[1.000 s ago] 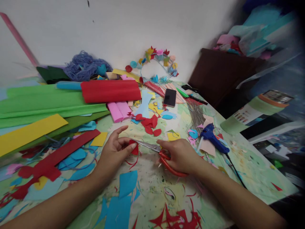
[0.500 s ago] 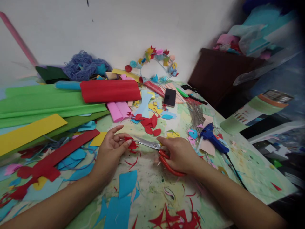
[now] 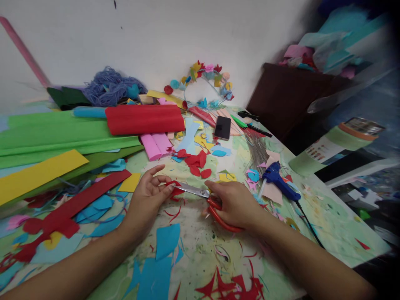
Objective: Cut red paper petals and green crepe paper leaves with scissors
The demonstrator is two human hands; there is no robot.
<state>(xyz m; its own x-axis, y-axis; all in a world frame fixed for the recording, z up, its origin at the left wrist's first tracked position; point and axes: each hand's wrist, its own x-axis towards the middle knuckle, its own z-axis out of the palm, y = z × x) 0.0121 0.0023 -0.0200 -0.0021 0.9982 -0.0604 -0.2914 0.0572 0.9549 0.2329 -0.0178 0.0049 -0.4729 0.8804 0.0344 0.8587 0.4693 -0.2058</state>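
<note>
Between thumb and fingers, my left hand (image 3: 153, 189) pinches a small piece of red crepe paper (image 3: 177, 191). My right hand (image 3: 233, 202) grips scissors (image 3: 193, 190) with orange-red handles, their blades pointing left and lying at the red paper beside my left thumb. Just beyond the blades is a group of red cut petals (image 3: 195, 162) on the table. Thin red trimmings lie below the paper. Nearer to me are blue paper pieces (image 3: 168, 240) and a heap of red scraps (image 3: 231, 287).
Rolls of green paper (image 3: 62, 131) and red paper (image 3: 145, 119) fill the left back. A phone (image 3: 222, 127), a flower wreath (image 3: 215, 79) and blue yarn (image 3: 108, 86) are farther back. On the right are a blue glue gun (image 3: 279, 181) with its cord and a green bottle (image 3: 328, 146).
The scissor blades have shifted slightly left along the red paper, and the paper's visible shape has changed. Both hands stay nearly in place.
</note>
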